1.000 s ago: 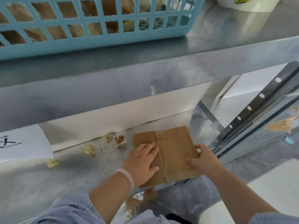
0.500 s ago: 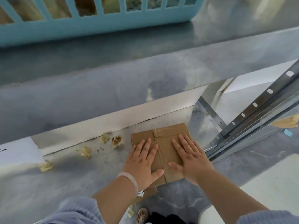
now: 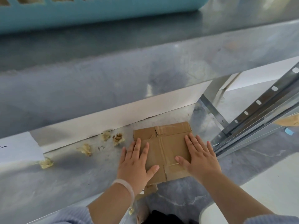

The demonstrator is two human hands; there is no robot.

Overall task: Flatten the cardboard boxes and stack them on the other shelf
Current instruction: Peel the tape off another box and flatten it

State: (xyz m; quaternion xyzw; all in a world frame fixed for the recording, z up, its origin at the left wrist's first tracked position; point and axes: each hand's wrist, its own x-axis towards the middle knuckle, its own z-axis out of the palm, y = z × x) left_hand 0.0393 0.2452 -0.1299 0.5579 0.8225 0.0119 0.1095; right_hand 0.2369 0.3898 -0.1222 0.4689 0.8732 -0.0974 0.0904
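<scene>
A flattened cardboard box point(image 3: 168, 143) lies on the steel lower shelf point(image 3: 80, 172), its near corners hidden beneath two palms. The left hand point(image 3: 134, 162) and right hand point(image 3: 200, 159) press down side by side but apart, fingers straight. A blue basket point(image 3: 97, 12) on the upper shelf point(image 3: 113, 65) is cut off at the top edge. A white sheet point(image 3: 17, 147) shows only part of a mark. Crumpled tape scraps point(image 3: 85, 148) lie left of the box. A slotted post point(image 3: 258, 102) stands to the right.
</scene>
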